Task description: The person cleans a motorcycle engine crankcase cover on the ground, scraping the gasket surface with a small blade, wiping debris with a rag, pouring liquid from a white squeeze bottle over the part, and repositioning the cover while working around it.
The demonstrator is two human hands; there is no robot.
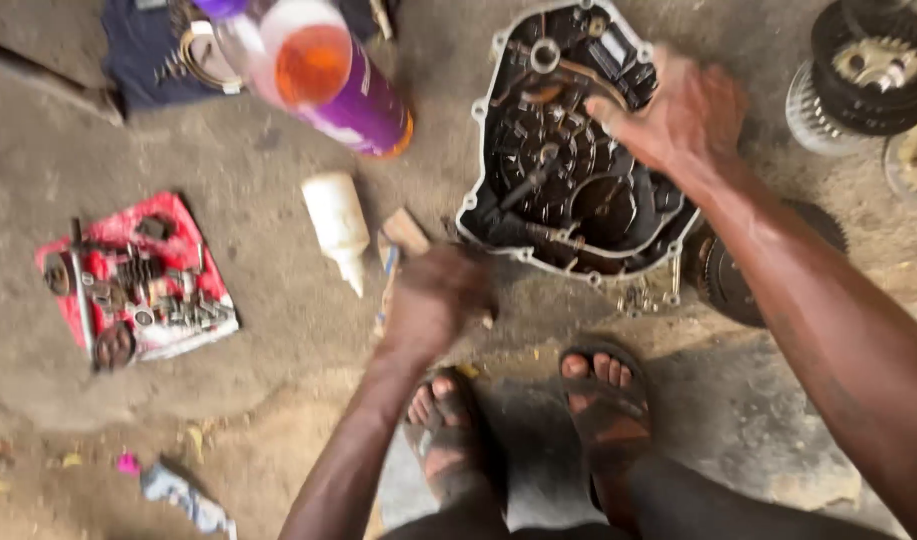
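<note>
A dark engine cover (568, 190) with gears and a metal rim lies open side up on the concrete ground. My right hand (678, 115) rests on its upper right edge, fingers spread over the inside. My left hand (438, 295) is blurred, at the cover's lower left corner beside a small wooden block (406, 230); whether it holds anything I cannot tell. My two feet in sandals (538, 420) stand just below the cover.
A white squeeze bottle (338, 225) lies left of the block. A purple bottle with orange liquid (323, 75) is at the top. A red cloth (138, 280) with several small metal parts is at left. Clutch parts (858, 75) sit at the top right.
</note>
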